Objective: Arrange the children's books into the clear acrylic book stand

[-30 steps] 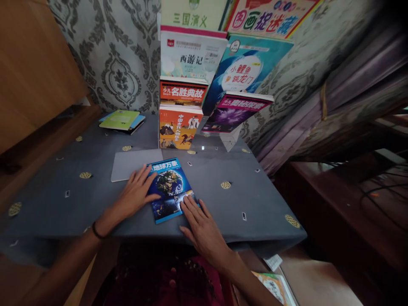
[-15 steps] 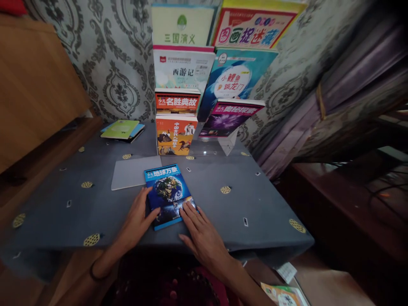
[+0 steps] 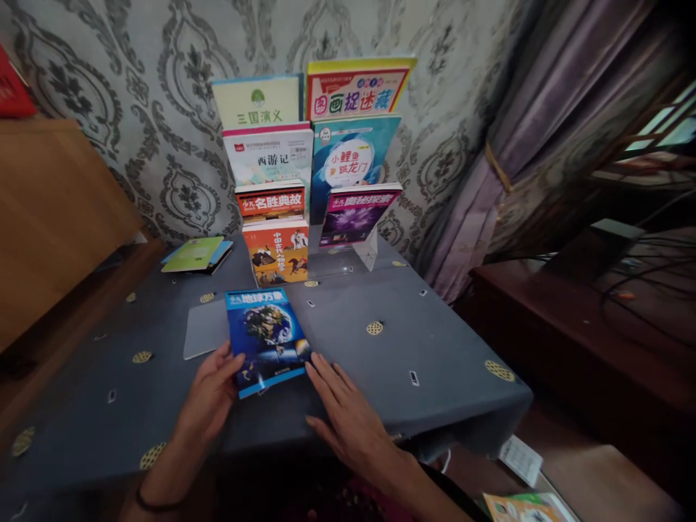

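Note:
A blue paperback book (image 3: 269, 330) with a picture of the Earth on its cover appears slightly raised off the table at its near end. My left hand (image 3: 209, 388) grips its lower left edge, thumb on the cover and fingers underneath. At the lower right corner, my right hand (image 3: 348, 413) lies with fingers stretched out and thumb apart, the fingertips touching or very near the book's edge. Partly behind the book, a flat grey panel (image 3: 204, 330) rests on the tablecloth.
A clear stand (image 3: 368, 250) at the back holds several upright books, among them an orange one (image 3: 277, 254) and a purple one (image 3: 356, 216). Left of it lies a small pile topped by a green book (image 3: 196, 254). The grey tablecloth (image 3: 435, 341) ends near my body.
My left hand has taken hold of the blue book and its near end has risen. My right hand has slid off the cover to the edge. The view has tilted up.

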Action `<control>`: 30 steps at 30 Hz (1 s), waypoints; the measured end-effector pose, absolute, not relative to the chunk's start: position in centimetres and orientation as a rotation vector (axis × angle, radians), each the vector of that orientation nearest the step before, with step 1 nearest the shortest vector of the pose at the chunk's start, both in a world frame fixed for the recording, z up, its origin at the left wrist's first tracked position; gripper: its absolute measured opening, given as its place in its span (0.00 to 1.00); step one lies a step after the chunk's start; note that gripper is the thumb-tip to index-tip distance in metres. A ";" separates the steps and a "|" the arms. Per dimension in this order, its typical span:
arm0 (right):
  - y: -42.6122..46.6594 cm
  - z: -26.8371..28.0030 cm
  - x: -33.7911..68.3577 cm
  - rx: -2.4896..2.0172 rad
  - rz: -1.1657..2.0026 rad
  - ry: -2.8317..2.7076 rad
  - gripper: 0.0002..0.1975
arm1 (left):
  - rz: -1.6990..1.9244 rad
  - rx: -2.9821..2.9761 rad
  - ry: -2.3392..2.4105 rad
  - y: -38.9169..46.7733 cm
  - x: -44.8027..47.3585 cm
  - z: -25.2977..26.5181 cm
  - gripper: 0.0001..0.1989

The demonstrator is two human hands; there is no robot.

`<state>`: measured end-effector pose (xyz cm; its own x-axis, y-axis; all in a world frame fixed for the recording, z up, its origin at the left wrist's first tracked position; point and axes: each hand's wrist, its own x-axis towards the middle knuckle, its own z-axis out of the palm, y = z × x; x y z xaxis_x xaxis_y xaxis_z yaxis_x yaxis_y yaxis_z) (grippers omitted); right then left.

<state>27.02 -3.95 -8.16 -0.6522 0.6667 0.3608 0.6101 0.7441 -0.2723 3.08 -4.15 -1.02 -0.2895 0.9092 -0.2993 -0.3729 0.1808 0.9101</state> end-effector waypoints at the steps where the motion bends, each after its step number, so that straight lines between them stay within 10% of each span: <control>1: -4.0 -8.2 27.1 -0.978 0.179 -2.496 0.40 | 1.451 0.636 1.319 -3.9 2.5 -0.2 0.32; 7: -4.0 -8.1 27.2 -0.987 0.250 -2.455 0.39 | 1.589 1.383 1.764 -4.2 0.5 1.9 0.26; 15: -4.4 -8.7 27.8 -1.135 0.331 -2.081 0.34 | 0.390 2.817 1.881 -6.4 2.6 -5.6 0.38; 30: 0.5 -3.3 19.8 -0.600 0.621 -2.705 0.30 | 0.160 2.833 1.825 -7.2 3.4 -7.3 0.26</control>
